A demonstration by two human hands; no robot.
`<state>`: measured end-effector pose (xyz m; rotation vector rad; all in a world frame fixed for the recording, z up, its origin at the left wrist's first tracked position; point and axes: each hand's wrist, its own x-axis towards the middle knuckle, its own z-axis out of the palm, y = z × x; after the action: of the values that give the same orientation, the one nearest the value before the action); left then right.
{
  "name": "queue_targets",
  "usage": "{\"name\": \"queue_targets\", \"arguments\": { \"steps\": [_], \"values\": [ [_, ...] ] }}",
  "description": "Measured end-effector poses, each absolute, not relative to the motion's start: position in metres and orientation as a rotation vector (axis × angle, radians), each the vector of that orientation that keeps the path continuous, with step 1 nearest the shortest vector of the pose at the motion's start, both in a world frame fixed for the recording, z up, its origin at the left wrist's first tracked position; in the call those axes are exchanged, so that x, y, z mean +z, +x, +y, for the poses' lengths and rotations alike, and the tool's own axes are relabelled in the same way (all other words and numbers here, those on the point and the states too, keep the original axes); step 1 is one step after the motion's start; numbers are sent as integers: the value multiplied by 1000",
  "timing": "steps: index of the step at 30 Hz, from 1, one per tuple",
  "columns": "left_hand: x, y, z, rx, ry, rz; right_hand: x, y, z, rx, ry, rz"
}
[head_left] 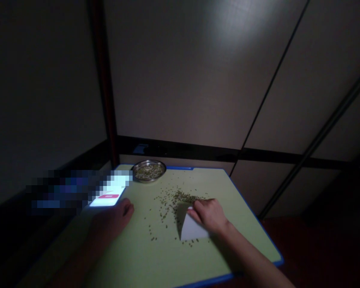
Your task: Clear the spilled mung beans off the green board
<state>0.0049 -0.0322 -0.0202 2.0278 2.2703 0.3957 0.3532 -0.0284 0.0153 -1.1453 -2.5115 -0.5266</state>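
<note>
Two hands, one white paper sheet [193, 229], one round metal dish [148, 181], and way too many loose greenish seeds [181, 196] to count. The right hand [208, 214] had its grip clamped on the sheet, tilted up among the seeds mid-tabletop [138, 256] and hiding some. The left hand [117, 216] was half-curled in shadow near one lit screen [106, 201], grip hard to tell. More seeds sat in the dish, far left.

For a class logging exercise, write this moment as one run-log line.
right hand: grip on card | left hand: curled near screen | seeds: scattered on table | bowl: far edge, seeds inside
</note>
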Motion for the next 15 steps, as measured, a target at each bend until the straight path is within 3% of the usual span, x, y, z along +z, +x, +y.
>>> {"name": "queue_targets", "arguments": {
  "steps": [15],
  "values": [
    [-28,2,-28,451,2020,2280,24,358,-41,-449,-1177,-2339]
  ]
}}
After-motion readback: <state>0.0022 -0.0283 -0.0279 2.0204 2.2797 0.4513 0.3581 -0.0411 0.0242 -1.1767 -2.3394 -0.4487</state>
